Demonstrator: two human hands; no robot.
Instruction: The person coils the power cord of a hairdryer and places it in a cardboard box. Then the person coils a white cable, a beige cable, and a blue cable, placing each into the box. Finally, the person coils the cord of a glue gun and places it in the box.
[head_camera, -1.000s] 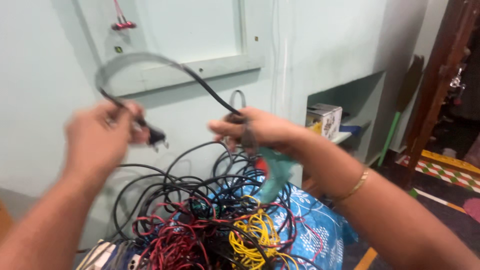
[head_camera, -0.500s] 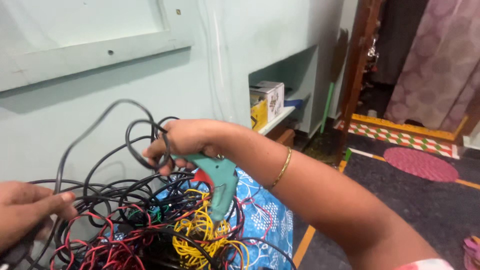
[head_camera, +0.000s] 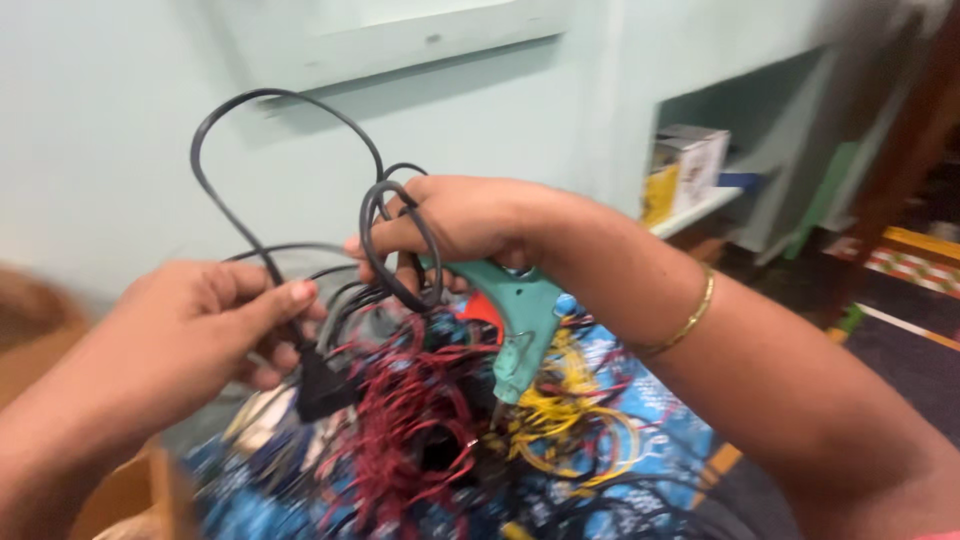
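Pale green wall (head_camera: 100, 150) behind, with a recessed shelf (head_camera: 700, 205) to the right holding a small cardboard box (head_camera: 690, 160). Below the hands, a blurred tangle of red, yellow and black wires (head_camera: 440, 420) on blue patterned cloth (head_camera: 640, 430). Right hand (head_camera: 460, 225), gold bangle (head_camera: 690, 320) on the wrist, closed around a teal plastic glue gun (head_camera: 515, 320), nozzle pointing down into the wire tangle; the same fingers pinch small coils of thin black power cord (head_camera: 290, 110). The cord loops up above the tangle and runs down to the left hand (head_camera: 200, 320), closed on it just above its black plug (head_camera: 320, 385), which hangs at the tangle's left edge.
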